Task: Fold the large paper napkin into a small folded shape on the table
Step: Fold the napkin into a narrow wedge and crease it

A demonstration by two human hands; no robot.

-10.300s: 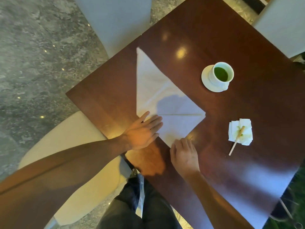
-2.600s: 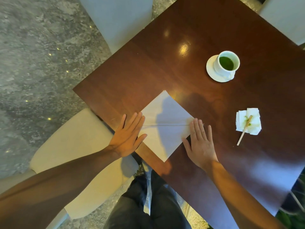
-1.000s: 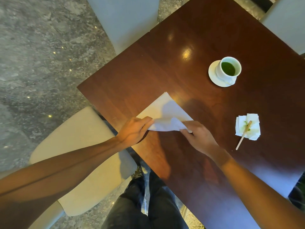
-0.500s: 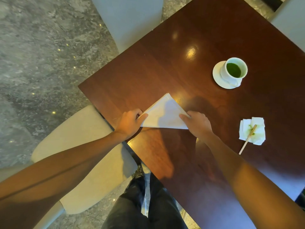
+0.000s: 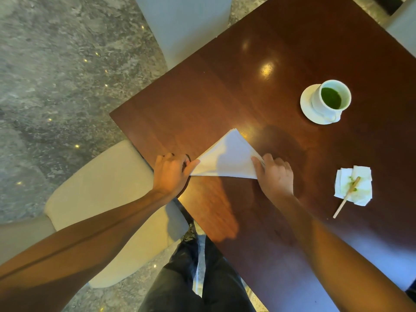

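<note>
So we've just flipped the near half of the napkin (image 5: 227,159) up and away from us — a couple of seconds back it was a flat diamond with a crease across the middle, now it's a smaller triangle with its tip pointing away and its long folded edge facing us. It's sitting on the dark wooden table (image 5: 281,70), close to the corner nearest us. Our left hand (image 5: 172,174) is at the left tip, thumb touching the paper and the other fingers curled, while our right hand (image 5: 273,174) is down on the right tip with the thumb pressed along the edge. Hands are well apart, one per corner; we can't tell if either is really pinching the paper or only pinning it. That makes several folds done, so we're probably well along — looks like the fold edge wants a good press before anything else. The cup of green drink on its saucer (image 5: 315,113) and the stained tissue (image 5: 353,185) with a wooden stirrer (image 5: 345,201) sit off to the right, clear of all this.
</note>
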